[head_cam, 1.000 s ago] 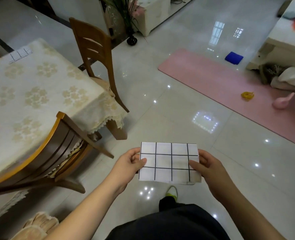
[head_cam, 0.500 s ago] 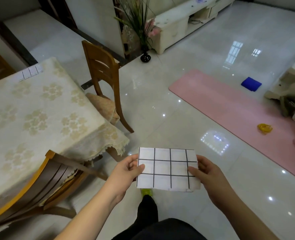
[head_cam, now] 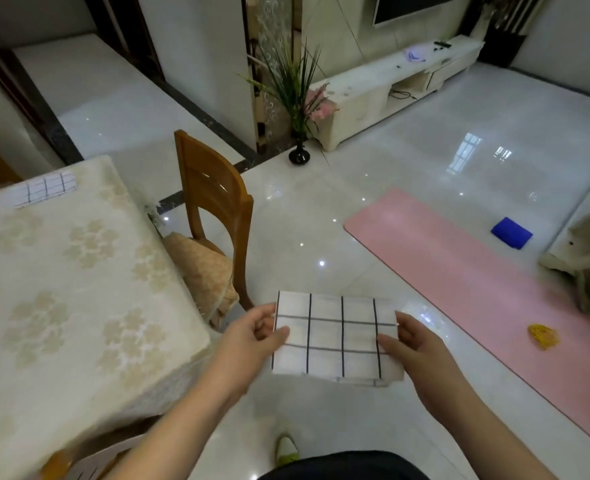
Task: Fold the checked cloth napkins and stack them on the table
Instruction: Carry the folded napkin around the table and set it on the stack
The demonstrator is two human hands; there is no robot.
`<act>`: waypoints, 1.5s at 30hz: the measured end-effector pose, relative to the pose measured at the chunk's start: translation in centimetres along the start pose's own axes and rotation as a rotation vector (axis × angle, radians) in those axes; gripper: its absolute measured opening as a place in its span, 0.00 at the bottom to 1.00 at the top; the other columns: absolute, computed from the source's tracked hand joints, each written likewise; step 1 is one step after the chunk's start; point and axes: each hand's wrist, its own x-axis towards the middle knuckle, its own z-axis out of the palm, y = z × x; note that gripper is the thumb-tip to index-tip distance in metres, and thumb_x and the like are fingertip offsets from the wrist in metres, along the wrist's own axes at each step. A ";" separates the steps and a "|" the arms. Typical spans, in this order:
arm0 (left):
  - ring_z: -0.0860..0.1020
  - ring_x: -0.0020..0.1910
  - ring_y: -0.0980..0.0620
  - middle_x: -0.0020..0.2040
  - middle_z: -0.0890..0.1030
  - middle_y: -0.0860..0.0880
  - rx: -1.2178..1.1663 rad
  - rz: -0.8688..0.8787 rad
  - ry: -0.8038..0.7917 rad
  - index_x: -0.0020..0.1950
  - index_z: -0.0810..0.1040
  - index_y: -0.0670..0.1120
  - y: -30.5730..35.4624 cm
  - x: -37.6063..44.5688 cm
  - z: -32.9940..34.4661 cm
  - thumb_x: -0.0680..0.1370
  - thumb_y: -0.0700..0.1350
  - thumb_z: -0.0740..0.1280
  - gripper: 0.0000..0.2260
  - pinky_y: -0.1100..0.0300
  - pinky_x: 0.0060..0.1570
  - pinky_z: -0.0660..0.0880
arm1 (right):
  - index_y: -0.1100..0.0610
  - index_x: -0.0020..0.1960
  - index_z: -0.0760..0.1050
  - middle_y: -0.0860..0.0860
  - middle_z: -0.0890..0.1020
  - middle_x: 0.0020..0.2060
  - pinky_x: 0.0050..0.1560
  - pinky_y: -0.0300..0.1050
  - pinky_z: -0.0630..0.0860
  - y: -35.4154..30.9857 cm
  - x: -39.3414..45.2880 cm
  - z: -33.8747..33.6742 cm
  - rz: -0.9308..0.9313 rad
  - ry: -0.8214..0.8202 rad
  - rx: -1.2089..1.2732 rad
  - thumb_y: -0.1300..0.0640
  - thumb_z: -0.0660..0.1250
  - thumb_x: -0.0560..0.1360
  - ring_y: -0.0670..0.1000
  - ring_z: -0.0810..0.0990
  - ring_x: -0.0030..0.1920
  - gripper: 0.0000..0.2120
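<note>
A folded white napkin with a black check pattern (head_cam: 336,336) is held flat in front of me, above the floor. My left hand (head_cam: 248,341) pinches its left edge, thumb on top. My right hand (head_cam: 414,351) pinches its right edge the same way. Another folded checked napkin (head_cam: 45,188) lies at the far edge of the table (head_cam: 61,289), which has a cream flowered cloth and stands to my left.
A wooden chair (head_cam: 213,216) with a cushion stands at the table's right side. Another chair back shows at the bottom left (head_cam: 57,462). A pink mat (head_cam: 477,271) with a blue cloth and a yellow object lies right. A vase with a plant (head_cam: 298,155) stands by the wall.
The view has tilted up and turned toward the table, showing more of the room. The napkin stays pinched between both hands, held the same way.
</note>
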 end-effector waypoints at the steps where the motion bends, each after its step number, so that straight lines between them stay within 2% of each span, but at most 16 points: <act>1: 0.81 0.53 0.42 0.51 0.83 0.43 0.026 0.009 -0.008 0.64 0.78 0.55 1.0 1.2 -0.2 0.71 0.52 0.75 0.21 0.43 0.58 0.77 | 0.52 0.61 0.77 0.49 0.86 0.52 0.52 0.47 0.80 -0.7 1.1 0.0 -0.007 0.007 0.006 0.65 0.66 0.78 0.51 0.84 0.53 0.15; 3: 0.82 0.53 0.46 0.52 0.83 0.45 0.039 0.020 -0.015 0.66 0.76 0.56 2.8 3.8 -0.4 0.70 0.54 0.75 0.24 0.48 0.58 0.78 | 0.54 0.61 0.77 0.50 0.85 0.53 0.53 0.50 0.80 -2.2 3.4 0.0 -0.024 0.020 0.022 0.66 0.66 0.78 0.52 0.84 0.53 0.15; 5: 0.81 0.52 0.51 0.50 0.83 0.48 0.028 0.038 -0.008 0.66 0.76 0.55 4.2 6.2 -0.2 0.74 0.47 0.73 0.21 0.57 0.56 0.78 | 0.54 0.61 0.77 0.50 0.85 0.53 0.52 0.48 0.80 -3.7 5.9 -0.3 -0.047 0.031 0.027 0.66 0.65 0.77 0.52 0.84 0.53 0.15; 8: 0.82 0.47 0.59 0.45 0.84 0.54 -0.045 0.023 -0.003 0.59 0.76 0.57 6.1 9.7 0.9 0.76 0.40 0.71 0.16 0.70 0.46 0.75 | 0.52 0.60 0.78 0.50 0.85 0.52 0.49 0.46 0.79 -5.4 10.0 -1.3 -0.060 0.031 0.046 0.66 0.65 0.77 0.52 0.85 0.52 0.15; 10: 0.82 0.52 0.53 0.50 0.84 0.48 -0.066 -0.001 0.029 0.60 0.76 0.56 7.2 12.2 1.8 0.76 0.39 0.71 0.16 0.65 0.52 0.77 | 0.53 0.61 0.78 0.51 0.85 0.53 0.50 0.49 0.79 -6.4 13.3 -2.3 -0.057 0.019 0.064 0.66 0.66 0.77 0.54 0.84 0.52 0.15; 12: 0.81 0.54 0.42 0.53 0.82 0.40 -0.094 0.003 0.041 0.62 0.77 0.53 8.4 14.9 2.5 0.76 0.40 0.71 0.16 0.50 0.61 0.76 | 0.53 0.61 0.78 0.53 0.85 0.53 0.53 0.53 0.79 -7.2 16.8 -3.2 -0.056 0.011 0.092 0.66 0.66 0.77 0.55 0.84 0.52 0.15; 14: 0.79 0.54 0.35 0.53 0.81 0.36 -0.124 0.000 0.056 0.63 0.78 0.53 9.8 18.1 3.1 0.76 0.40 0.71 0.16 0.39 0.59 0.74 | 0.55 0.61 0.78 0.54 0.85 0.52 0.53 0.54 0.79 -8.1 20.4 -4.1 -0.064 0.009 0.109 0.67 0.66 0.76 0.56 0.84 0.52 0.15; 16: 0.79 0.55 0.33 0.54 0.80 0.34 -0.149 -0.019 0.093 0.61 0.79 0.52 11.4 21.0 3.9 0.75 0.39 0.71 0.16 0.34 0.60 0.73 | 0.56 0.60 0.78 0.54 0.86 0.50 0.53 0.54 0.80 -9.6 23.6 -4.9 -0.062 -0.011 0.108 0.68 0.66 0.76 0.57 0.84 0.51 0.15; 19: 0.80 0.54 0.34 0.53 0.81 0.34 -0.180 -0.020 0.118 0.60 0.79 0.49 14.4 24.8 5.0 0.74 0.37 0.71 0.16 0.37 0.62 0.73 | 0.54 0.59 0.79 0.53 0.86 0.50 0.54 0.54 0.79 -12.5 27.6 -6.5 -0.062 -0.050 0.108 0.68 0.65 0.77 0.56 0.84 0.51 0.15; 23: 0.83 0.51 0.42 0.51 0.84 0.41 -0.226 -0.011 0.127 0.64 0.77 0.49 17.8 28.8 6.3 0.77 0.37 0.68 0.17 0.43 0.57 0.77 | 0.53 0.59 0.79 0.53 0.86 0.50 0.56 0.56 0.79 -16.5 32.8 -8.2 -0.092 -0.115 0.083 0.66 0.64 0.78 0.56 0.84 0.52 0.14; 26: 0.84 0.50 0.45 0.50 0.84 0.42 -0.264 0.000 0.181 0.62 0.77 0.49 19.7 31.5 6.5 0.77 0.36 0.67 0.15 0.49 0.54 0.78 | 0.51 0.59 0.79 0.51 0.86 0.51 0.56 0.55 0.79 -18.5 36.4 -8.5 -0.104 -0.154 0.058 0.65 0.65 0.78 0.54 0.84 0.52 0.14; 31: 0.83 0.44 0.48 0.45 0.83 0.42 -0.326 0.006 0.248 0.60 0.79 0.50 21.5 36.2 5.2 0.77 0.36 0.67 0.14 0.55 0.48 0.77 | 0.52 0.61 0.78 0.52 0.85 0.53 0.59 0.59 0.77 -21.1 42.5 -7.3 -0.108 -0.227 0.058 0.65 0.65 0.78 0.55 0.84 0.55 0.15; 37: 0.83 0.49 0.42 0.49 0.83 0.37 -0.355 -0.007 0.328 0.61 0.79 0.50 22.3 42.6 1.6 0.77 0.37 0.68 0.14 0.50 0.52 0.78 | 0.51 0.59 0.79 0.52 0.85 0.52 0.60 0.61 0.77 -23.7 50.9 -3.1 -0.099 -0.256 0.027 0.61 0.69 0.75 0.55 0.84 0.54 0.14; 39: 0.84 0.49 0.43 0.49 0.83 0.38 -0.368 -0.013 0.346 0.61 0.79 0.50 22.4 45.1 -0.1 0.77 0.38 0.68 0.15 0.48 0.54 0.78 | 0.51 0.60 0.79 0.52 0.85 0.53 0.60 0.61 0.77 -24.6 53.7 -1.2 -0.097 -0.274 0.018 0.57 0.70 0.71 0.56 0.84 0.54 0.17; 41: 0.84 0.49 0.43 0.49 0.84 0.40 -0.365 -0.024 0.354 0.63 0.78 0.49 22.7 47.5 -2.0 0.77 0.38 0.68 0.16 0.47 0.55 0.78 | 0.52 0.60 0.79 0.53 0.85 0.52 0.59 0.61 0.78 -25.8 56.5 0.6 -0.083 -0.287 0.006 0.59 0.70 0.73 0.56 0.84 0.54 0.15; 45: 0.84 0.40 0.51 0.40 0.84 0.46 -0.415 -0.021 0.405 0.61 0.78 0.49 24.2 51.3 -5.6 0.77 0.37 0.68 0.14 0.60 0.42 0.78 | 0.54 0.60 0.79 0.53 0.85 0.52 0.57 0.57 0.78 -28.4 60.8 4.3 -0.059 -0.325 -0.007 0.65 0.65 0.78 0.57 0.84 0.54 0.13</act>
